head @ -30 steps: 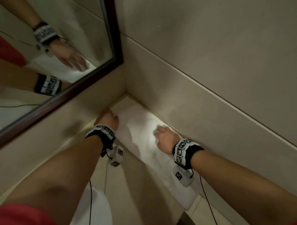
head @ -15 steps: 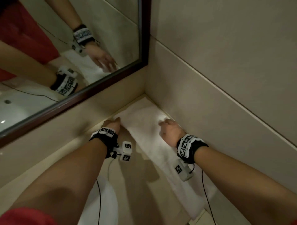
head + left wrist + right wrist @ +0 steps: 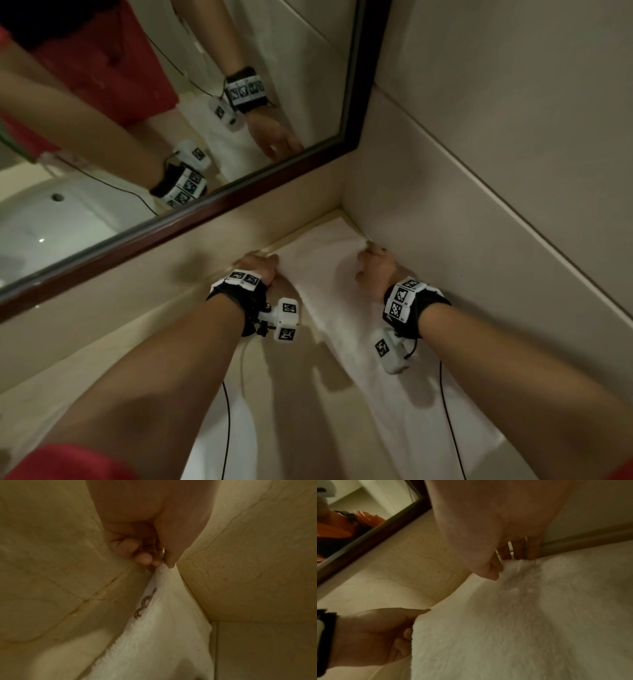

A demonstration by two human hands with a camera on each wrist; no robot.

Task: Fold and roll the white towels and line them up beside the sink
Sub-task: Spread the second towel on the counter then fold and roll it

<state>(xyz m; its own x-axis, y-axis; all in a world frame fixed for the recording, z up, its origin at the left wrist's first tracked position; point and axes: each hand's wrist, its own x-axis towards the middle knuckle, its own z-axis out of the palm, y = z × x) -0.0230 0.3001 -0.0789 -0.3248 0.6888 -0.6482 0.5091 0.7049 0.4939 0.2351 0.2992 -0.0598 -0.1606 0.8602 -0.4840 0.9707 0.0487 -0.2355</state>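
The long white terry towel point(image 3: 346, 308) lies flat on the beige stone counter point(image 3: 137, 359), its far end pushed into the corner where the back wall and the side wall point(image 3: 496, 171) meet. One long edge of the towel runs along the foot of the side wall; the rest of the counter lies to the towel's left. The left hand point(image 3: 262, 269) pinches the towel's left far edge, and the right hand point(image 3: 375, 270) grips its right far edge, just beside the side wall. Above the towel's far end, on the back wall, hangs the dark wood-framed mirror point(image 3: 191, 214). The white basin point(image 3: 51, 219) shows only in the mirror, well to the towel's left.
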